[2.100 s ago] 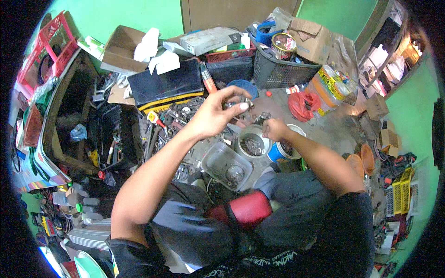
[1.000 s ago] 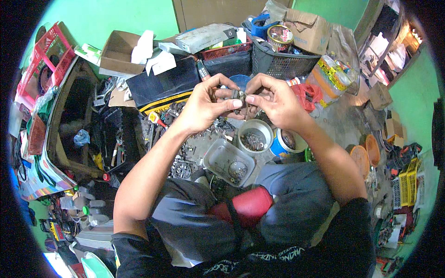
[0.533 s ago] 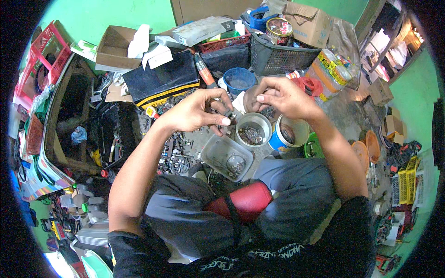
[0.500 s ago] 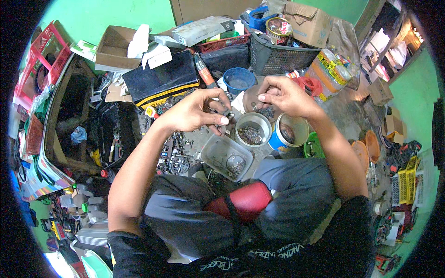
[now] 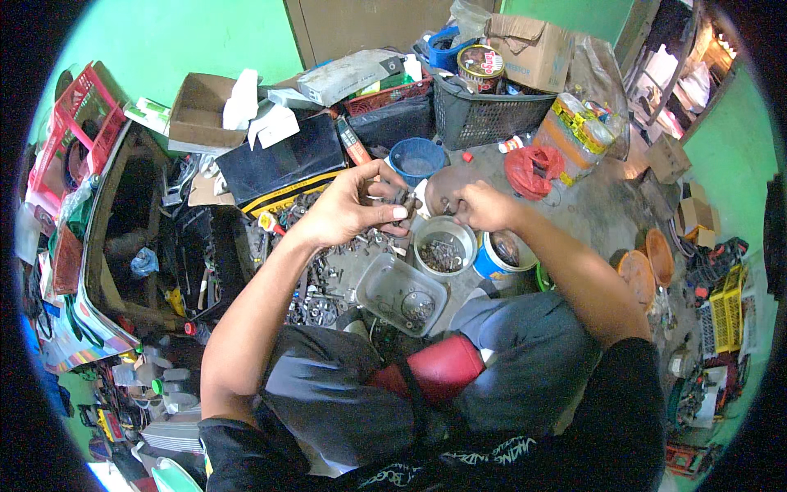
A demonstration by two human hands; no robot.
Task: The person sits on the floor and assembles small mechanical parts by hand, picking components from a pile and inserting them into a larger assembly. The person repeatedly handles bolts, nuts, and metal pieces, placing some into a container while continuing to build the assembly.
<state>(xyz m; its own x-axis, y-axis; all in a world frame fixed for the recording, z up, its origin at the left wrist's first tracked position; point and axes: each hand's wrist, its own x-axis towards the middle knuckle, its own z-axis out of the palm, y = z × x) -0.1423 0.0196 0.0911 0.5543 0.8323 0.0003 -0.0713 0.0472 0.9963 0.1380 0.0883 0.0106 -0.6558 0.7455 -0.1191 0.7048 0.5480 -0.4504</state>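
Observation:
Raised over the floor, my left hand [image 5: 346, 211] curls its fingers and thumb around several small dark metal pieces [image 5: 406, 199], perhaps nuts or bolts. To its right, my right hand [image 5: 489, 207] has its fingers closed, pointing left; what they hold, if anything, cannot be made out. Below the right fingertips stands a round whitish tub [image 5: 421, 252] with small metal hardware inside. A clear rectangular container [image 5: 375, 280] with a few small ring-like parts sits nearer my legs. Behind the right hand lies a brownish round dish [image 5: 447, 176], partly hidden.
A blue and white bucket [image 5: 489, 259] stands right of the tub. Loose bolts and metal parts [image 5: 316, 287] cover the floor at left. Farther back are a blue basin [image 5: 416, 161], a dark crate [image 5: 484, 111], a red plastic bag [image 5: 533, 170] and cardboard boxes [image 5: 537, 57].
My right hand has come down and toward me, from over the round dish to the far edge of the tub. The left hand keeps its grip nearly in place. The view has shifted slightly.

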